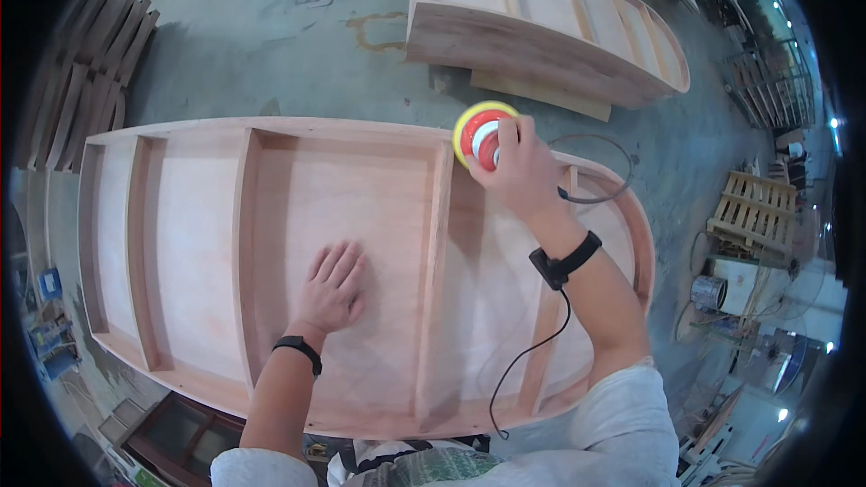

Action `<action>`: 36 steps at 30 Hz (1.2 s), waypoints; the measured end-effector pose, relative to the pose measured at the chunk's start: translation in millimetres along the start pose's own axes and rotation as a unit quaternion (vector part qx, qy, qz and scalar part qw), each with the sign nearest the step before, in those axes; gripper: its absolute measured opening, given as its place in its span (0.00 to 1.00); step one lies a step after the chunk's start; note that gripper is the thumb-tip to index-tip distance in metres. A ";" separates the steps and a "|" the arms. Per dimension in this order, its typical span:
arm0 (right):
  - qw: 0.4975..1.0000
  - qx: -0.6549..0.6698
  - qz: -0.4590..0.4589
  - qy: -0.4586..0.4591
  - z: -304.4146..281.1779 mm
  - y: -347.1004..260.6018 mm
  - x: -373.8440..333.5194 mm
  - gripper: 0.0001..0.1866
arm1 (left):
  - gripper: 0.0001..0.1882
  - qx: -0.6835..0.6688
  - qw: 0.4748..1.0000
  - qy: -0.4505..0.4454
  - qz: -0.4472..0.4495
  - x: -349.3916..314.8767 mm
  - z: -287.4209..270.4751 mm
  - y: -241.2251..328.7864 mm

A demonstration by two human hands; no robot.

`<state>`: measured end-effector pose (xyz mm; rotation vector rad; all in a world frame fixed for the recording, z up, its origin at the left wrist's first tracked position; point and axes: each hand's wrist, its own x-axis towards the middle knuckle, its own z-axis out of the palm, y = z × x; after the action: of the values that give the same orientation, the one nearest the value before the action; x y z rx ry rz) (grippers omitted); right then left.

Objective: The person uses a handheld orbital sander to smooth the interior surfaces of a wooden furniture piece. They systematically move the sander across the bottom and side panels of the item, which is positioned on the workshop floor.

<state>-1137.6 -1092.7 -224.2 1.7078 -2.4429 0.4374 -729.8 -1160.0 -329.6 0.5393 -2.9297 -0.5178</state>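
Note:
In front of me lies a long wooden frame (347,180) with a pale panel floor, crosspieces and a rounded right end. My left hand (332,289) rests palm down on the panel between two crosspieces, its fingers stretched out and holding nothing. My right hand (523,171) grips a round red and yellow sander (472,123) from above, at the frame's far edge near the top of a crosspiece (437,207). Whether the sander's pad touches the wood I cannot tell. A grey hose or cable (603,200) curves away to the right of that hand.
Beyond it stands a second similar wooden frame (541,45), with a board (541,95) under it. Stacked timber (81,81) is at the far left. On the right are a wooden pallet (753,212) and a metal can (709,291). A thin black cord (519,356) hangs from my right wristband.

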 end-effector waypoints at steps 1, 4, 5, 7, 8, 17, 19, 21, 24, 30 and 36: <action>0.997 0.014 0.045 -0.053 -5.8 -5.2 19.3 0.35 | 0.39 0.001 1.000 -0.001 -0.002 -0.5 0.0 -1.0; 0.971 0.047 0.124 -0.197 2.5 1.0 90.2 0.35 | 0.37 0.007 1.000 0.005 -0.001 4.1 -2.9 -3.9; 0.958 0.066 0.138 -0.241 11.3 -1.0 119.5 0.36 | 0.36 0.011 1.000 0.011 -0.001 4.6 -4.9 -3.6; 0.921 0.077 0.156 -0.349 14.4 -5.8 163.8 0.37 | 0.34 0.003 1.000 0.010 -0.007 3.4 -5.6 -0.9; 0.894 0.074 0.157 -0.413 12.6 -9.8 183.4 0.39 | 0.34 -0.003 1.000 0.001 -0.014 2.3 -6.5 1.5; 0.926 0.106 0.073 -0.355 29.5 -42.1 170.2 0.38 | 0.33 -0.012 1.000 0.008 -0.006 -4.1 -16.7 -5.8; 0.982 0.082 0.010 -0.169 21.7 -65.9 119.7 0.39 | 0.32 -0.008 1.000 0.013 -0.006 -5.5 -19.6 -8.5; 0.995 0.047 -0.014 -0.083 23.2 -91.8 70.6 0.37 | 0.32 -0.012 0.999 0.031 -0.002 -5.7 -13.7 -10.6; 0.988 -0.001 -0.136 0.078 49.6 -101.2 25.8 0.34 | 0.31 -0.016 0.999 0.049 0.012 -4.4 -14.6 -9.4; 0.965 -0.067 -0.190 0.169 75.2 -98.6 7.2 0.33 | 0.34 -0.046 0.998 0.040 0.019 -4.8 -7.1 -10.7; 0.996 0.042 0.064 -0.044 21.5 -125.1 72.0 0.35 | 0.33 -0.038 0.999 0.034 0.010 -6.0 -10.0 -14.3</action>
<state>-1044.8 -1203.7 -205.1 1.6406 -2.6438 0.4976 -717.9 -1173.5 -325.5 0.5085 -2.8344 -0.5934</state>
